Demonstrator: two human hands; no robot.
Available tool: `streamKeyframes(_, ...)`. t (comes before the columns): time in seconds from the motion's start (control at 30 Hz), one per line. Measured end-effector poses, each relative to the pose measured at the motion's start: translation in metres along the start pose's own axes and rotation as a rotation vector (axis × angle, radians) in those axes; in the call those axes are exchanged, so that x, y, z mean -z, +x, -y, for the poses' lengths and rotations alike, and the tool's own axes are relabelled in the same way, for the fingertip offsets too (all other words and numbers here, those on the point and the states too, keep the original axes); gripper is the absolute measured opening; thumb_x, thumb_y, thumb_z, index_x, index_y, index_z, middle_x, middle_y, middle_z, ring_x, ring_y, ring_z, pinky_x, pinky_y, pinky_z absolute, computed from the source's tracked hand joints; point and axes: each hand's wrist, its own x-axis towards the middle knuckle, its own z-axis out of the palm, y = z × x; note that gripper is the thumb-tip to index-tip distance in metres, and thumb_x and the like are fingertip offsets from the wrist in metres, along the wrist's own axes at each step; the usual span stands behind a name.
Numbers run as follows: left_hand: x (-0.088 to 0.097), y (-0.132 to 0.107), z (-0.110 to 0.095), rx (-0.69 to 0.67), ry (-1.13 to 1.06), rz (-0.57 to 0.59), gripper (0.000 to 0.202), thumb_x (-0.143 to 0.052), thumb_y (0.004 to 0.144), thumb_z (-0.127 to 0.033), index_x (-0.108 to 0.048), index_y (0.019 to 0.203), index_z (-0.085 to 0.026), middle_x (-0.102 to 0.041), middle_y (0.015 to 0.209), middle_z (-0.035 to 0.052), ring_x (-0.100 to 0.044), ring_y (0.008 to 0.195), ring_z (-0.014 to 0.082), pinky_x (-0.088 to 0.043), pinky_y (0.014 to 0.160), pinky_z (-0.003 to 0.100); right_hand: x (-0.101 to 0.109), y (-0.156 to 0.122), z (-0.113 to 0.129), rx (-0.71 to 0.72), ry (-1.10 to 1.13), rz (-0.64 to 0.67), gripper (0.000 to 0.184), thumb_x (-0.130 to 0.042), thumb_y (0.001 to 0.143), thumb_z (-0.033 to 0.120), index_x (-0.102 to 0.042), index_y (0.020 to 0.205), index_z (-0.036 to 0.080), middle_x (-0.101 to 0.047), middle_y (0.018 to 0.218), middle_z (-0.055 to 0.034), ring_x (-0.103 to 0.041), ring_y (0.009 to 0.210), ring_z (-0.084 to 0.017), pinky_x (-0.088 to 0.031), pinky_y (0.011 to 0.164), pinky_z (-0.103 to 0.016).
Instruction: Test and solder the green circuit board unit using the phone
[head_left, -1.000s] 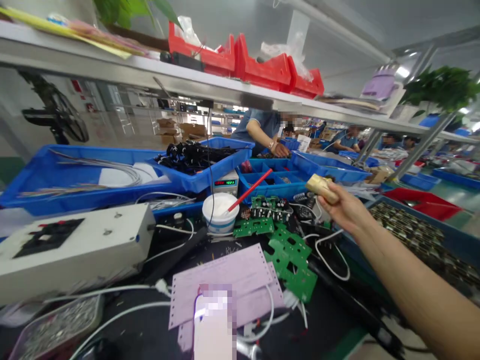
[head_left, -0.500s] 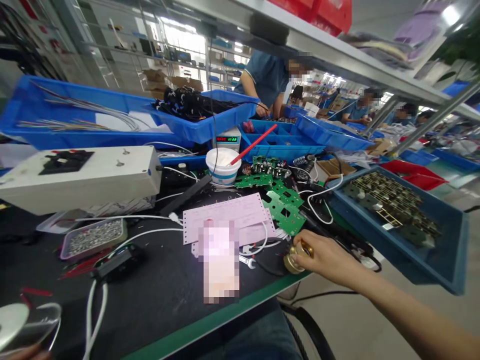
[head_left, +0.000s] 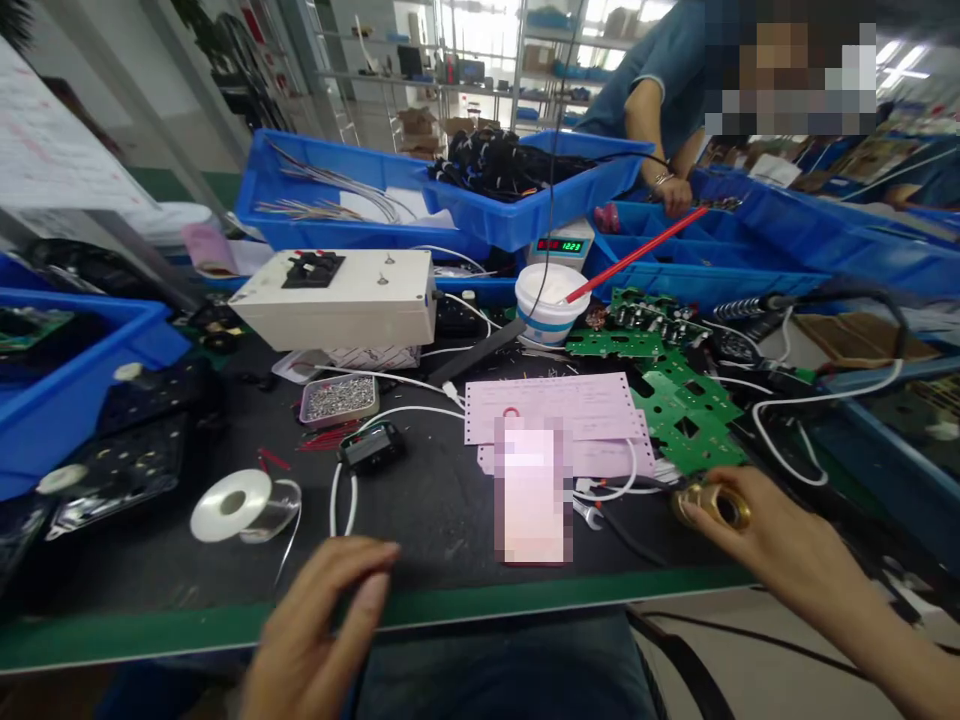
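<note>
My right hand (head_left: 780, 545) is closed around a round brass-coloured part (head_left: 709, 505) and holds it down on the black mat near the table's front edge, beside the green circuit boards (head_left: 686, 415). My left hand (head_left: 319, 625) rests at the green front edge (head_left: 150, 630) with its fingers stretched out flat, holding nothing. A roll of solder wire (head_left: 232, 500) lies a little to the left of it. A small black connector with white cables (head_left: 371, 447) sits just beyond the left hand.
Pink forms (head_left: 559, 410) lie mid-table. Behind them stand a white tub (head_left: 547, 300) with a red stick, a white switch box (head_left: 341, 295), a tray of small metal parts (head_left: 337, 397) and several blue bins (head_left: 540, 205). A co-worker's arm (head_left: 660, 150) is at the far side.
The view has swung down and left. My right hand brought the brass part from up in the air down to the mat. My left hand has come into view at the front edge.
</note>
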Motion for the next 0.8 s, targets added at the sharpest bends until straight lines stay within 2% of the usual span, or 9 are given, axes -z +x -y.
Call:
streamKeyframes(0.03,-0.012,0.005,-0.017,-0.096,-0.025,0.088,0.021,-0.045,0.094,-0.027,-0.056,0.112,-0.027,-0.057,0.099,0.0052,-0.059,0.088,0.0188,-0.054,0.073,0.028,0.001,0.000,0.001,-0.028,-0.003,0.004,0.059,-0.048,0.067,0.074,-0.056,0.094,0.022,-0.068,0.090,-0.0091,-0.066,0.066,-0.027,-0.047,0.055,-0.035)
streamKeyframes(0.1,-0.037,0.013,-0.040,-0.234,0.021,0.171,0.027,-0.047,0.092,-0.026,-0.055,0.118,-0.027,-0.056,0.103,0.0077,-0.057,0.093,0.0219,-0.054,0.075,0.033,0.002,0.000,0.003,-0.070,0.004,0.017,0.060,-0.047,0.066,0.075,-0.057,0.094,0.022,-0.068,0.088,-0.0091,-0.066,0.068,-0.028,-0.048,0.059,-0.037)
streamKeyframes(0.17,-0.057,0.015,-0.049,-0.275,0.067,0.218,0.030,-0.047,0.091,-0.022,-0.055,0.120,-0.027,-0.053,0.110,0.0101,-0.053,0.100,0.0260,-0.052,0.080,0.042,0.001,-0.002,0.005,-0.082,0.028,0.029,0.061,-0.046,0.066,0.076,-0.057,0.093,0.022,-0.068,0.084,-0.0079,-0.065,0.067,-0.027,-0.048,0.061,-0.037)
streamKeyframes(0.23,-0.067,0.013,-0.045,-0.250,0.082,0.208,0.031,-0.046,0.090,-0.019,-0.055,0.120,-0.026,-0.051,0.115,0.0113,-0.050,0.105,0.0279,-0.050,0.083,0.046,-0.002,-0.006,0.009,-0.059,0.059,0.018,0.060,-0.044,0.068,0.076,-0.057,0.092,0.023,-0.068,0.083,-0.0067,-0.066,0.068,-0.026,-0.049,0.062,-0.037)
streamKeyframes(0.37,-0.065,0.011,-0.033,-0.164,0.070,0.153,0.030,-0.045,0.091,-0.020,-0.054,0.120,-0.025,-0.049,0.118,0.0112,-0.048,0.107,0.0271,-0.049,0.086,0.043,-0.013,-0.016,0.015,0.039,0.054,-0.060,0.059,-0.040,0.073,0.076,-0.056,0.094,0.023,-0.068,0.090,-0.0069,-0.067,0.075,-0.026,-0.050,0.058,-0.033)
streamKeyframes(0.47,-0.062,0.012,-0.031,-0.137,0.069,0.144,0.029,-0.045,0.092,-0.021,-0.053,0.119,-0.025,-0.049,0.117,0.0104,-0.049,0.107,0.0266,-0.048,0.086,0.042,-0.017,-0.021,0.013,0.070,0.011,-0.091,0.056,-0.039,0.076,0.074,-0.056,0.096,0.025,-0.067,0.092,-0.0062,-0.068,0.074,-0.025,-0.050,0.054,-0.031)
streamKeyframes(0.63,-0.066,0.015,-0.031,-0.126,0.048,0.162,0.029,-0.046,0.093,-0.023,-0.049,0.122,-0.024,-0.048,0.119,0.0106,-0.049,0.109,0.0259,-0.048,0.087,0.042,-0.017,-0.022,0.003,0.029,-0.053,-0.060,0.057,-0.041,0.073,0.077,-0.057,0.093,0.026,-0.068,0.087,-0.0063,-0.067,0.067,-0.026,-0.049,0.049,-0.034)
streamKeyframes(0.8,-0.068,0.016,-0.029,-0.163,0.058,0.190,0.032,-0.047,0.094,-0.032,-0.046,0.125,-0.022,-0.051,0.119,0.0112,-0.052,0.107,0.0257,-0.050,0.085,0.041,-0.021,-0.011,-0.012,-0.041,-0.074,-0.157,0.065,-0.035,0.076,0.076,-0.054,0.106,0.021,-0.064,0.100,-0.0136,-0.065,0.087,-0.032,-0.053,0.061,-0.040)
